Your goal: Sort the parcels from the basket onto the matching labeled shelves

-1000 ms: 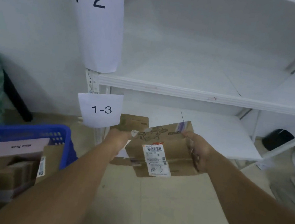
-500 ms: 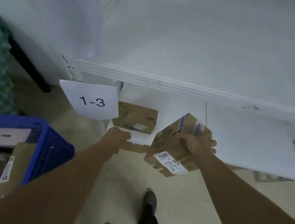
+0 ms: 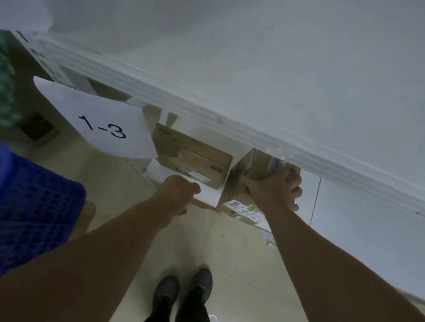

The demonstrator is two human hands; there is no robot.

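**Sliding the box in at shelf 1-3**

Compared with half a second ago, the box (image 3: 246, 175) is deeper in. Its top now tucks under the upper shelf's (image 3: 237, 121) lip, and it stands just beside a second box (image 3: 192, 161) at the lower shelf's (image 3: 370, 231) front. The right hand (image 3: 275, 192) grasps its top right corner from above. The left hand (image 3: 178, 194) is curled at a cardboard flap (image 3: 203, 205) jutting from the box's base; whether it pinches the flap I cannot tell. The box is brown and tilted, with a white barcode label (image 3: 244, 212) low on its near face. The 1-3 sign (image 3: 104, 127) hangs left, above the blue basket (image 3: 23, 208).
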